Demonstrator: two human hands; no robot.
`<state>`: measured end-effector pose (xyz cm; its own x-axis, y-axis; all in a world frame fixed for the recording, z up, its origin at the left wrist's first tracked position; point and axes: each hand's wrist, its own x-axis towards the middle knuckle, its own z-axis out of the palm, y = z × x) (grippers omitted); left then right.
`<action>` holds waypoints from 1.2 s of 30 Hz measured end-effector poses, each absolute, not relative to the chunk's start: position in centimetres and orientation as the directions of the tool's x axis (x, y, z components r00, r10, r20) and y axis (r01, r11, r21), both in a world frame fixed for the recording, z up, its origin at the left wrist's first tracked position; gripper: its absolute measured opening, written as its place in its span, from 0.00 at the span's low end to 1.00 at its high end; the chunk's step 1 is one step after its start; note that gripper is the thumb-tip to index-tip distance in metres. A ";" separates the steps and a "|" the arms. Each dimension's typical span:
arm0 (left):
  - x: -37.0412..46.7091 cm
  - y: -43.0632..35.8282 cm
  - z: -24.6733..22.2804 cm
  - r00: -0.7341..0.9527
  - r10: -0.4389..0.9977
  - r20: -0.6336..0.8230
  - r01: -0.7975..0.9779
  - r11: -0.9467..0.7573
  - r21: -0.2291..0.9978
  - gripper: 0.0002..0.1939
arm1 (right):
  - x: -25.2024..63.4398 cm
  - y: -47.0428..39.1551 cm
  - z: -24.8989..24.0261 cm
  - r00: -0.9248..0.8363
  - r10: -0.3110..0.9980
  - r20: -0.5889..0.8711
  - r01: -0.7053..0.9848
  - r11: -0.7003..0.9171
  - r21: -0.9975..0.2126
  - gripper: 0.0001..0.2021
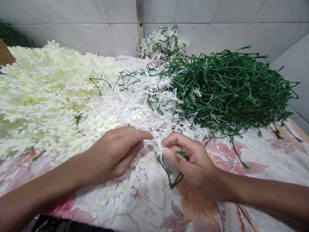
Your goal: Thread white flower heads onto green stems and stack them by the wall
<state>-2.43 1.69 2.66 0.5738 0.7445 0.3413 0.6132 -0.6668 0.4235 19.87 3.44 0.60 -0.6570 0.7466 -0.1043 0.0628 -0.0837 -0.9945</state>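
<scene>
Fingers [167, 152] of our right hand [193, 161] pinched a small white flower [158, 149] between thumb and forefinger, a green stem [167, 170] hanging just below it. Nearest us, loose blossoms [126, 190] lay on a flower-printed cloth [145, 214]. Our left hand [118, 154] was a little beyond these, its forefinger just beside the flower; we could not tell whether its fingertips held anything. Beyond our hands we had a cream blossom pile [48, 100] at left, thin white stamens [127, 100] in the middle and a tangled green heap [231, 87] at right. Farther back, a stemmed bunch [166, 42] rested by the tiled wall [120, 35]
</scene>
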 end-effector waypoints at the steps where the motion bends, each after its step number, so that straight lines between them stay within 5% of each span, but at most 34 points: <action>1: -2.4 1.7 2.7 0.563 0.755 0.337 0.624 -0.655 0.426 0.14 | 19.8 3.5 0.7 -0.661 0.743 -0.105 0.064 -0.084 -0.994 0.07; 12: -2.0 1.2 2.3 0.444 0.808 0.387 0.557 -0.587 0.587 0.02 | 19.9 3.4 0.5 -0.655 0.753 -0.065 0.051 -0.042 -0.998 0.06; 20: -1.8 0.6 1.7 0.395 0.856 0.333 0.525 -0.508 0.683 0.07 | 19.6 3.3 0.4 -0.648 0.761 -0.031 0.044 -0.003 -0.999 0.02; 36: -1.3 0.4 2.0 0.436 0.815 0.382 0.563 -0.578 0.590 0.05 | 19.6 3.2 0.6 -0.619 0.785 -0.001 0.106 0.082 -0.991 0.04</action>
<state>-1.31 0.37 2.03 0.4364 0.8147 0.3818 0.5630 -0.5783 0.5904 19.58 3.18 0.58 -0.6194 0.7851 -0.0013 0.1056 0.0816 -0.9910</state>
